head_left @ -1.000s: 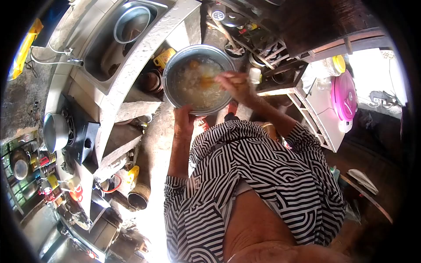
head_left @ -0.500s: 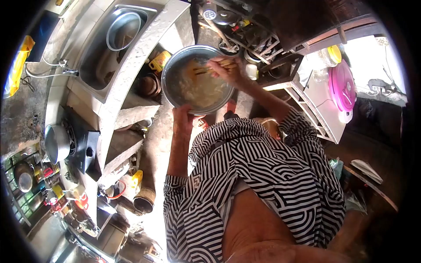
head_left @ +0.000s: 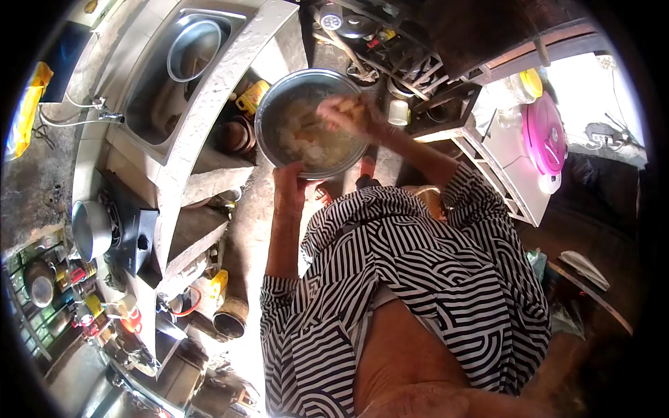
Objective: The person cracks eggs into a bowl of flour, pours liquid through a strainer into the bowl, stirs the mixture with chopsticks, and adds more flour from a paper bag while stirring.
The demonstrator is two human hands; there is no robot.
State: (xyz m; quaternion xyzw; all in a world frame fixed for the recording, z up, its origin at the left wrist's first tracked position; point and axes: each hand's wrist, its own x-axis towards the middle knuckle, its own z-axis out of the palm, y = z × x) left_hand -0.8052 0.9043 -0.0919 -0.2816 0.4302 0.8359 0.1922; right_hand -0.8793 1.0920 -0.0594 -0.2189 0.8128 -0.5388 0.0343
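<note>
A large grey metal basin (head_left: 270,125) is in front of me, holding pale, soft-looking pieces in cloudy liquid (head_left: 303,143). My left hand (head_left: 290,178) grips its near left rim, thumb over the edge and the other fingers out of sight beneath. Over the basin, my right hand (head_left: 348,120) is closed around wooden chopsticks (head_left: 355,109). Motion smears that hand, and the chopsticks' tips are hard to make out.
On the left, a counter has a steel sink (head_left: 150,118) with a metal bowl (head_left: 195,52) in it, and a pot (head_left: 91,230) stands by a black stove (head_left: 143,237). A pink lid (head_left: 543,136) is at right. Below the counter are a yellow container (head_left: 252,97) and brown pots (head_left: 237,134).
My right hand has swung left and slightly down over the basin with the chopsticks. The basin has shifted a little up and left; my left hand stays on its rim.
</note>
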